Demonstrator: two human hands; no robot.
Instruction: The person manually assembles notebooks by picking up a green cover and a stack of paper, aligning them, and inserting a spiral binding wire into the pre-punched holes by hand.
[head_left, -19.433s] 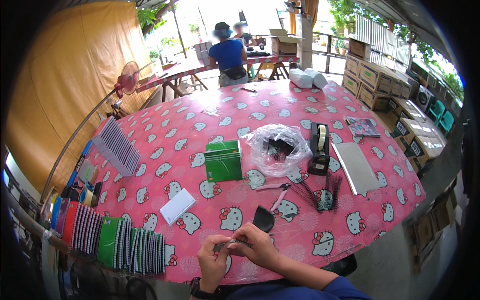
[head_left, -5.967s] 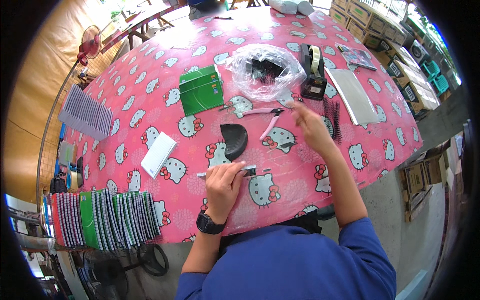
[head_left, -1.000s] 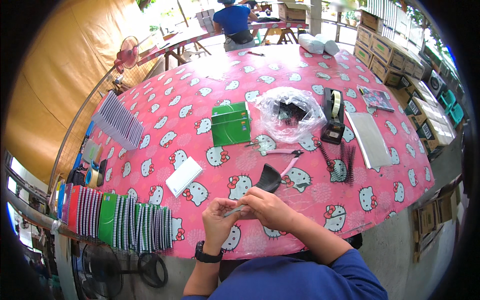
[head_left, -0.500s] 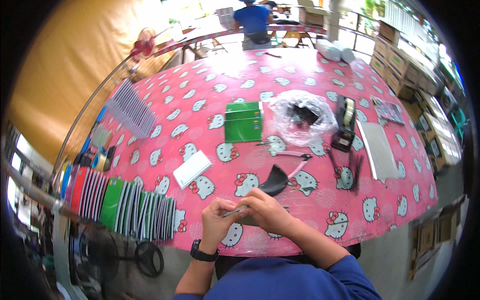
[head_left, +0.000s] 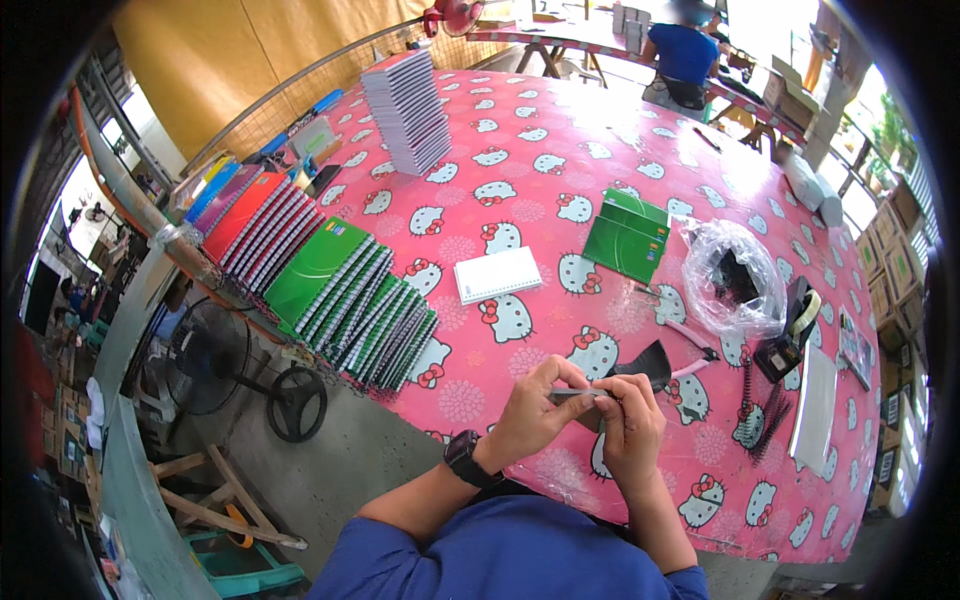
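Over the table [head_left: 462,400], left hand [head_left: 535,412] and right hand [head_left: 636,430] together, grip closed on grey piece [head_left: 572,393].

We read this as a small, open-sided workshop — daylight and greenery [head_left: 890,130] show past its edge, and a yellow sheet [head_left: 270,50] hangs along one side. Spiral-bound notebooks [head_left: 340,290] stand in a row on the table [head_left: 640,310], with pliers [head_left: 690,336], loose black coils [head_left: 772,418] and a tape dispenser [head_left: 775,360] about. Beyond, we see a person in blue [head_left: 682,52] at another table [head_left: 570,42]; cardboard boxes [head_left: 887,250] are stacked at the right.
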